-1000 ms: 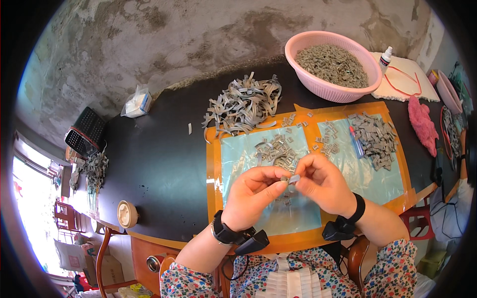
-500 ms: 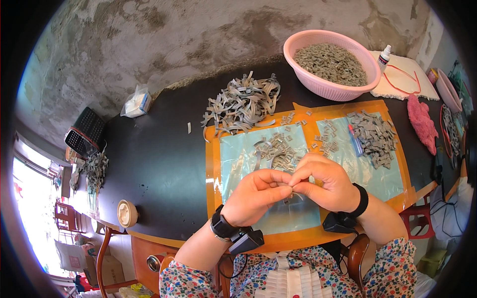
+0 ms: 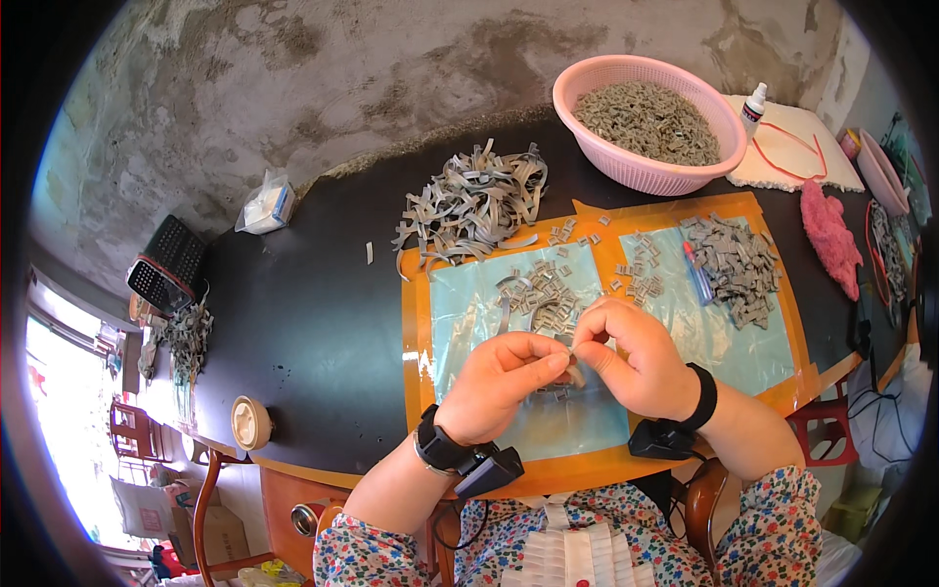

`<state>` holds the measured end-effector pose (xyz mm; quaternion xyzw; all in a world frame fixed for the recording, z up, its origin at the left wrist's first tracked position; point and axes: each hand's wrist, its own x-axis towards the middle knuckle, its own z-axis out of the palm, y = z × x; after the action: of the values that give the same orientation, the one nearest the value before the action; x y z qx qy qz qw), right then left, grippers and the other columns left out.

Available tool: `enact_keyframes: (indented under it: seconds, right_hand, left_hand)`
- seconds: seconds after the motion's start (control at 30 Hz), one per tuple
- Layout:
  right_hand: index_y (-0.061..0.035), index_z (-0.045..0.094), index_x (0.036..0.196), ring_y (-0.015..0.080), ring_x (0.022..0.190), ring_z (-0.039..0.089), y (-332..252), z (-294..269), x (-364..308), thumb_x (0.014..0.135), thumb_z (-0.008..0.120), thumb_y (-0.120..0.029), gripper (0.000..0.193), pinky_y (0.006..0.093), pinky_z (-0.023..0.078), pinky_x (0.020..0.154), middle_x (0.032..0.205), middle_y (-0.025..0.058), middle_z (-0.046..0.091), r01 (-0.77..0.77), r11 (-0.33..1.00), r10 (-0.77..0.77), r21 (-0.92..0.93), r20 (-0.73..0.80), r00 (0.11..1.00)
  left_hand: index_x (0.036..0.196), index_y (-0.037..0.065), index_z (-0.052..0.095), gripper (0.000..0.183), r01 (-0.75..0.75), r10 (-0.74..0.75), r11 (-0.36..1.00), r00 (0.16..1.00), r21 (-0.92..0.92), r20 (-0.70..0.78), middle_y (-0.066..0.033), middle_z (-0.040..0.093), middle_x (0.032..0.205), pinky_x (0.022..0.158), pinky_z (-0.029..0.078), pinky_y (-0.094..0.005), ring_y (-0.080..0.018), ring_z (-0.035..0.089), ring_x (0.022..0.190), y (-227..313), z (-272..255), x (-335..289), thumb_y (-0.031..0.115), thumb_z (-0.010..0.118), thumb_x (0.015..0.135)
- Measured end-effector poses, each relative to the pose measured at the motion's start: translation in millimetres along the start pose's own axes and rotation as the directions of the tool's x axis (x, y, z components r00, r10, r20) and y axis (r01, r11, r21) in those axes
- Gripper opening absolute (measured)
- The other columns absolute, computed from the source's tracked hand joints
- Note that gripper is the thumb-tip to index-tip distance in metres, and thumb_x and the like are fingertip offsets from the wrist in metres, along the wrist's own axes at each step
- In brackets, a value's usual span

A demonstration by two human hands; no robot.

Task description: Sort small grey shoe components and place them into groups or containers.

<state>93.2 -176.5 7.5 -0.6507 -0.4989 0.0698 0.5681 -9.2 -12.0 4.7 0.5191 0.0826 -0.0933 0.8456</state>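
Both hands meet over the front of a light-blue sheet [image 3: 460, 323] edged with orange tape. My left hand [image 3: 504, 383] is closed in a pinch, thumb against forefinger. My right hand [image 3: 636, 362] pinches at the same spot, its fingertips next to the left ones. What they hold is tiny and mostly hidden; a pale, blurred bit shows just below the fingertips. Just beyond the hands lies a loose heap of small grey clip-like pieces [image 3: 548, 293] with a few curved grey strips among them.
Farther back are a pile of grey strips [image 3: 474, 201] and a pink basket [image 3: 641, 176] full of small grey pieces. A denser grey heap [image 3: 734, 269] and a blue pen-like tube [image 3: 698, 279] lie right. A small bowl [image 3: 250, 423] stands near the left front edge; a pink cloth [image 3: 831, 240] lies far right.
The fingertips have come slightly apart, with the right hand shifting a little. The curved pale strip seen under them before now shows only as a blurred bit.
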Motion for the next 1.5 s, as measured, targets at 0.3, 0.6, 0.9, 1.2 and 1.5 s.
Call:
enact_keyframes:
  seconds: [0.3, 0.6, 0.9, 1.2, 1.5]
  right_hand:
    - [-0.0047, 0.048, 0.092, 0.0096, 0.069, 0.054, -6.4, -1.8, -2.5, 0.093, 0.046, -0.013, 0.009, 0.0231, 0.043, 0.063, 0.080, 0.0035, 0.058, -0.468, 0.641, 0.367, 0.608, 0.292, 0.883]
    - [-0.0047, 0.050, 0.094, 0.0106, 0.072, 0.056, -6.2, 0.2, -1.5, 0.092, 0.050, -0.017, 0.012, 0.0231, 0.044, 0.063, 0.079, 0.0044, 0.059, -0.528, 0.432, 0.397, 0.731, 0.372, 0.839]
    - [-0.0008, 0.053, 0.087, 0.0138, 0.073, 0.060, -9.2, 0.9, -3.7, 0.089, 0.055, -0.008, 0.008, 0.0256, 0.048, 0.066, 0.079, 0.0054, 0.058, -0.525, 0.461, 0.379, 0.715, 0.376, 0.846]
    - [-0.0007, 0.053, 0.087, 0.0142, 0.073, 0.060, -8.8, 0.4, -4.5, 0.089, 0.054, -0.009, 0.009, 0.0263, 0.048, 0.069, 0.080, 0.0053, 0.058, -0.586, 0.431, 0.381, 0.686, 0.450, 0.808]
    - [-0.0026, 0.051, 0.091, 0.0090, 0.075, 0.055, -6.3, 3.7, -4.4, 0.089, 0.054, -0.008, 0.007, 0.0232, 0.045, 0.068, 0.081, 0.0024, 0.056, -0.410, 0.563, 0.399, 0.718, 0.199, 0.895]
  left_hand:
    - [0.098, -0.008, 0.058, 0.025, 0.118, -0.100, 0.990, 0.976, -0.081, 0.192, -0.0118, 0.061, 0.090, 0.080, 0.041, -0.0297, -0.0193, 0.056, 0.089, 8.3, -6.3, -1.5, 0.014, 0.057, 0.085]
    - [0.101, -0.005, 0.058, 0.023, 0.066, -0.035, 0.992, 0.964, -0.109, 0.263, -0.0076, 0.061, 0.091, 0.079, 0.041, -0.0261, -0.0147, 0.055, 0.089, 1.3, -10.3, -0.1, 0.014, 0.057, 0.087]
    - [0.097, -0.004, 0.059, 0.026, 0.109, -0.075, 0.989, 0.949, -0.099, 0.305, -0.0112, 0.062, 0.088, 0.082, 0.043, -0.0318, -0.0206, 0.057, 0.088, 0.5, -11.5, -0.6, 0.017, 0.062, 0.083]
    - [0.097, -0.004, 0.058, 0.023, 0.135, -0.110, 0.989, 0.949, -0.064, 0.295, -0.0116, 0.062, 0.090, 0.082, 0.044, -0.0320, -0.0197, 0.058, 0.088, -0.4, -12.2, -1.2, 0.014, 0.061, 0.083]
    - [0.105, 0.000, 0.055, 0.022, 0.017, 0.014, 0.967, 0.993, -0.253, 0.119, -0.0091, 0.060, 0.100, 0.088, 0.044, -0.0382, -0.0196, 0.058, 0.093, -1.5, 4.2, -0.5, 0.013, 0.056, 0.088]
